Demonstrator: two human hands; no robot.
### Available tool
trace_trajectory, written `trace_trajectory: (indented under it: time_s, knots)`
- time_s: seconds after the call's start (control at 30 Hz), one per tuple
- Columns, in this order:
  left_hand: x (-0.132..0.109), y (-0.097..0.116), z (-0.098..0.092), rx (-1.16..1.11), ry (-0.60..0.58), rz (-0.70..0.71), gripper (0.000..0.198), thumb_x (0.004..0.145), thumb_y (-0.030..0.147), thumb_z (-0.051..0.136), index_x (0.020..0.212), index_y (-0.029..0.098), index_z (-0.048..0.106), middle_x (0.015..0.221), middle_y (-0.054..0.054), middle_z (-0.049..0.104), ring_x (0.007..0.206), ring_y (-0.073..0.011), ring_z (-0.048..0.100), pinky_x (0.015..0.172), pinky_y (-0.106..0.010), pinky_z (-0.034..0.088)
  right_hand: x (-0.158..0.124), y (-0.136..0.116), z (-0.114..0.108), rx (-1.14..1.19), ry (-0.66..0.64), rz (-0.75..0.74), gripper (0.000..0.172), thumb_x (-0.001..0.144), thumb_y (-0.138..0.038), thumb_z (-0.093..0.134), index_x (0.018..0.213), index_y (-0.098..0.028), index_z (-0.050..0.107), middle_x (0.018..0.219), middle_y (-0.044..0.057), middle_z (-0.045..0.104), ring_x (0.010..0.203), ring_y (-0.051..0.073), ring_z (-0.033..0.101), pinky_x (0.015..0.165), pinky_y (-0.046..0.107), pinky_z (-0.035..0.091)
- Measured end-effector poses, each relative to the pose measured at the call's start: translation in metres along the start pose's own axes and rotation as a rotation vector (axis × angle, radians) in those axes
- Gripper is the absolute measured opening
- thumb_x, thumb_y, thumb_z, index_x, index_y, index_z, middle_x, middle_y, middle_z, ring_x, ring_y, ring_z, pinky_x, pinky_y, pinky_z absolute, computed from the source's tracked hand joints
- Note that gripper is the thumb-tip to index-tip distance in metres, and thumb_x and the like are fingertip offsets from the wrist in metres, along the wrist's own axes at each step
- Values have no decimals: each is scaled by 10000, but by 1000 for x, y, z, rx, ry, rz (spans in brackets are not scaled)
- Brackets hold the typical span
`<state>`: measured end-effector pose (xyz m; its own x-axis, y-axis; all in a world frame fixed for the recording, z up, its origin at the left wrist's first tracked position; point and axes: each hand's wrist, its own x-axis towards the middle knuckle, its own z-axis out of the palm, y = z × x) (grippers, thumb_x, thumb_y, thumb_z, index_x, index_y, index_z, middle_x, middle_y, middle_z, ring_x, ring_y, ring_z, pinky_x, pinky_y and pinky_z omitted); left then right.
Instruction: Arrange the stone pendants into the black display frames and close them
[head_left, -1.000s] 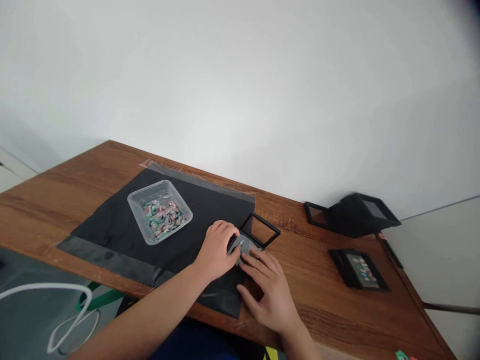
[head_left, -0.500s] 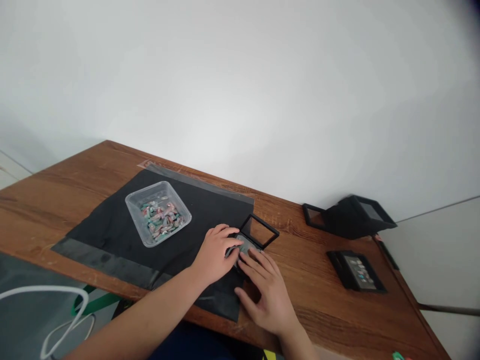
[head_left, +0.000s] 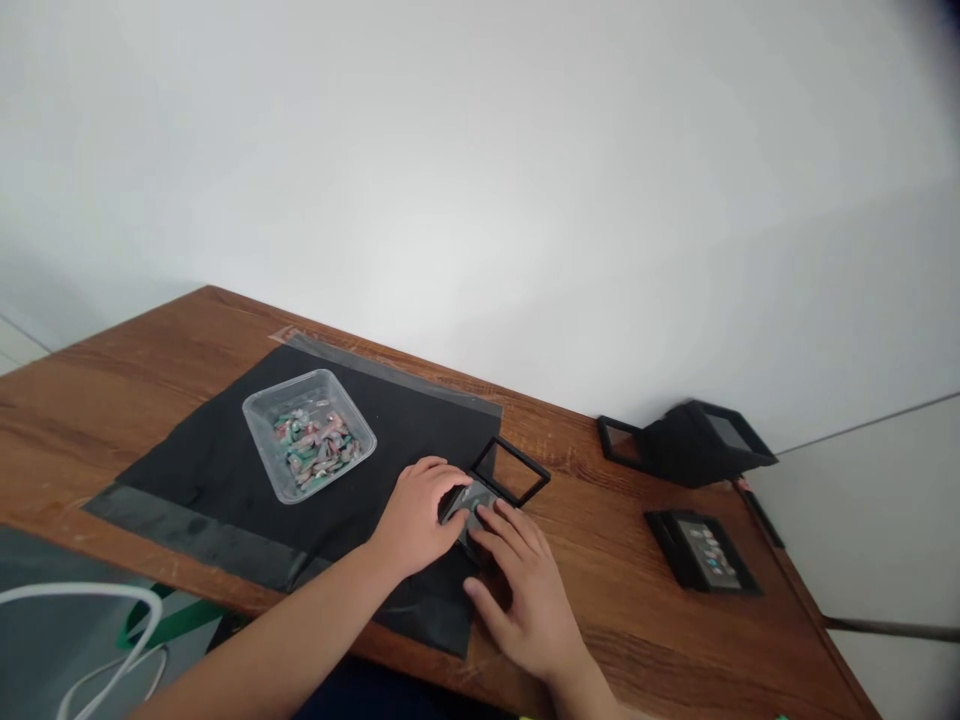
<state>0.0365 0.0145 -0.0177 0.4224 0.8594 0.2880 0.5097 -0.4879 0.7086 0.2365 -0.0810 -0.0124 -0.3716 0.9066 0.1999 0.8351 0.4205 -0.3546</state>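
Observation:
A small black hinged display frame [head_left: 480, 493] lies opened at the right side of the black mat [head_left: 225, 470]. Its raised half, an open black rim [head_left: 541, 484], tilts away from me. My left hand [head_left: 420, 512] grips the frame's left side, thumb and fingers curled over the edge. A small greenish piece [head_left: 473, 505] seems to sit on the clear film between my hands. My right hand [head_left: 521, 590] rests its spread fingertips on the film's near right, thumb apart on the mat's edge. Fingers partly cover the film.
Left of my hands stands a clear plastic tub [head_left: 259, 440] of several green, pink and white shell-like pieces. Farther right are a filled black display frame [head_left: 703, 552] and a stack of black frames [head_left: 694, 443] by the wall. A white cable [head_left: 90, 590] hangs at lower left.
My hands have shifted slightly on the opened frame, and my left thumb and fingers have parted a little over the film. The whole view has moved slightly.

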Motion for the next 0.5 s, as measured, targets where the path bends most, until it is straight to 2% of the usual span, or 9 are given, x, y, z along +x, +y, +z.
trace_trajectory:
  time_s: [0.27,0.5]
  knots:
    - [-1,0,2,14,8,1,298,797,174,684,1081,242,740,1173,-61,757,1197,-329,607,1021,-540,479,1,4,6,-74,-19,-32,595,969,-433,594,1525,-275,449,1585,62,469,1491,323,379,1177,611,382]
    - [-3,-1,1,13,0,6,344,780,157,666,1106,250,722,1241,-82,711,1239,-326,581,1063,-551,458,1,2,4,-90,-26,-56,681,946,-494,613,1553,-257,415,1597,89,447,1492,348,376,1177,627,377]
